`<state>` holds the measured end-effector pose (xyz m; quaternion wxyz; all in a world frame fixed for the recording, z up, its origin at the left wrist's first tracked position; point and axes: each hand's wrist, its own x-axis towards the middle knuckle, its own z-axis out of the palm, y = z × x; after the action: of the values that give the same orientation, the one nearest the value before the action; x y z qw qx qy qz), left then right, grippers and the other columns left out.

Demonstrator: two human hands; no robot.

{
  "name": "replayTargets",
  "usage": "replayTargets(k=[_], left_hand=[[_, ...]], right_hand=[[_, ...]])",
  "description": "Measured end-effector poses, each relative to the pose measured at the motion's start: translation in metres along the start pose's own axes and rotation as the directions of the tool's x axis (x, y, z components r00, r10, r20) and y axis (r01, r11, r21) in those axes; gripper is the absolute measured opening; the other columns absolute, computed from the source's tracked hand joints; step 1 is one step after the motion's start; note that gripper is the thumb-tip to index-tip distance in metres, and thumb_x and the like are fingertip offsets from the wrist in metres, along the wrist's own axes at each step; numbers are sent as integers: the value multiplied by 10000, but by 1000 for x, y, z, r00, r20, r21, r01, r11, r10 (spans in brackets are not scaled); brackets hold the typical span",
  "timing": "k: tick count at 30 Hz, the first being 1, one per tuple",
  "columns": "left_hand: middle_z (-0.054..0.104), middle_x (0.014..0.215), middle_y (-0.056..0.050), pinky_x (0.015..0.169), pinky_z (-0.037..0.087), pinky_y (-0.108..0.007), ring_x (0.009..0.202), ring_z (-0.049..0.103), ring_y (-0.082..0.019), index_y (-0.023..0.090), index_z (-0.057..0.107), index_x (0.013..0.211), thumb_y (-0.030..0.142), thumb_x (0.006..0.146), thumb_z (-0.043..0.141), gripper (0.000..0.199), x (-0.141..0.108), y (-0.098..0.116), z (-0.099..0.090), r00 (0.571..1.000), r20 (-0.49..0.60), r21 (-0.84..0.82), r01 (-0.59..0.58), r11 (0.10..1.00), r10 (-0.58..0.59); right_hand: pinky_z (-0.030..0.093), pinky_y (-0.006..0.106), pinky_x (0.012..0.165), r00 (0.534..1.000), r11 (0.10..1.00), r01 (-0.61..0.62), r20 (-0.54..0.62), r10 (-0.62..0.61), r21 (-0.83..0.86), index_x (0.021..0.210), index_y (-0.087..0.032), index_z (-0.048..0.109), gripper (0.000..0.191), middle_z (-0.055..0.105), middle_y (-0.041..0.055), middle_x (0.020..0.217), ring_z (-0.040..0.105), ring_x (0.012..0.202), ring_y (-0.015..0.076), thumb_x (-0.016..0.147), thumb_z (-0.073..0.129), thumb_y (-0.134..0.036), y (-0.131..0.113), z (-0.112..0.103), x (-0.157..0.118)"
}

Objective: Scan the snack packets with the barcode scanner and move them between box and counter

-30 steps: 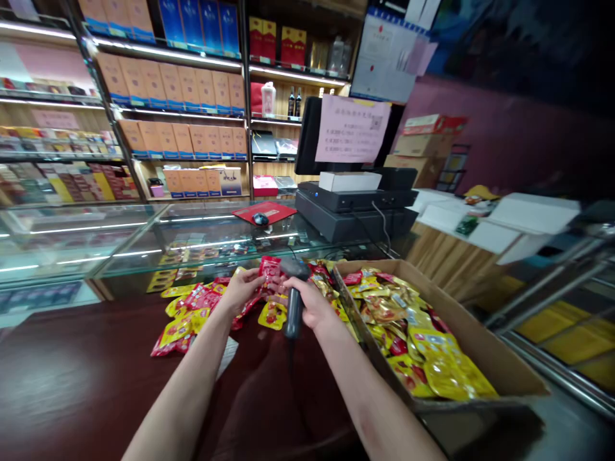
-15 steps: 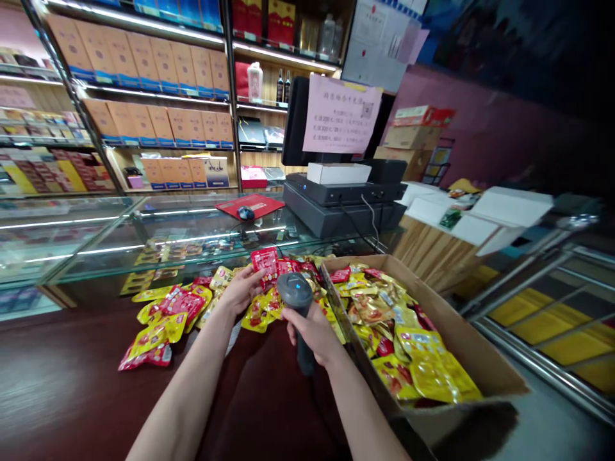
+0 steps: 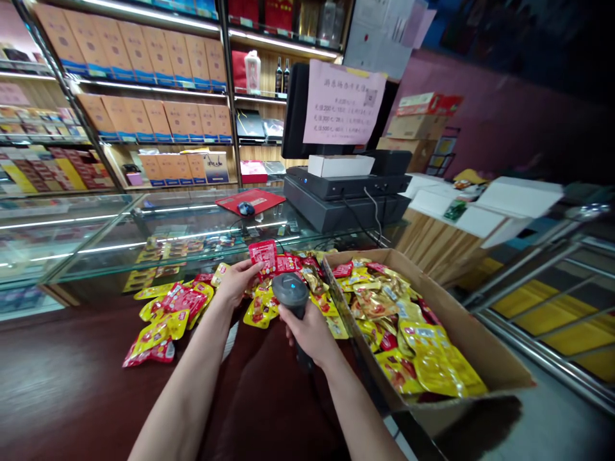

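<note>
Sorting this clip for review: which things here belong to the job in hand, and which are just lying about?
Part of the job: left hand at a red snack packet; right hand holding a barcode scanner; loose snack packets; packed cardboard box.
Lying about: cash register, computer mouse, pink notice, shelved cartons.

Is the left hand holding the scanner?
No, the black handheld barcode scanner is in the right hand; the left hand holds a red snack packet.

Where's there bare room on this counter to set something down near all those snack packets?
Bare dark wood counter lies left of and in front of the loose snack packets, and between the forearms. It's crowded around the left hand and the right hand gripping a barcode scanner; the cardboard box is packed.
</note>
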<state>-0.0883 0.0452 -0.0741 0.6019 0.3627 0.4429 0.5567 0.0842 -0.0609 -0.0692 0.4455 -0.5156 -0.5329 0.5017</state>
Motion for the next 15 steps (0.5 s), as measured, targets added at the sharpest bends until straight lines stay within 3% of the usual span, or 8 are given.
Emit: replayTargets(k=[8, 15], left_hand=[[724, 831, -45, 585, 494, -212, 675, 640, -139, 165, 731, 902, 322, 565, 822, 383, -8, 4, 7, 999, 48, 38, -28, 999, 26], [725, 822, -35, 579, 487, -200, 659, 640, -127, 174, 733, 933, 322, 578, 814, 393, -8, 4, 6, 996, 79, 57, -39, 998, 35]], right_hand=[[376, 253, 359, 1000, 996, 20, -10, -19, 82, 739, -222, 582, 279, 538, -24, 436, 487, 345, 133, 731, 645, -493, 5, 2, -3], [386, 256, 366, 1000, 999, -14, -12, 15, 28, 718, -220, 564, 278, 530, -26, 437, 486, 352, 133, 741, 634, -489, -2, 5, -3]])
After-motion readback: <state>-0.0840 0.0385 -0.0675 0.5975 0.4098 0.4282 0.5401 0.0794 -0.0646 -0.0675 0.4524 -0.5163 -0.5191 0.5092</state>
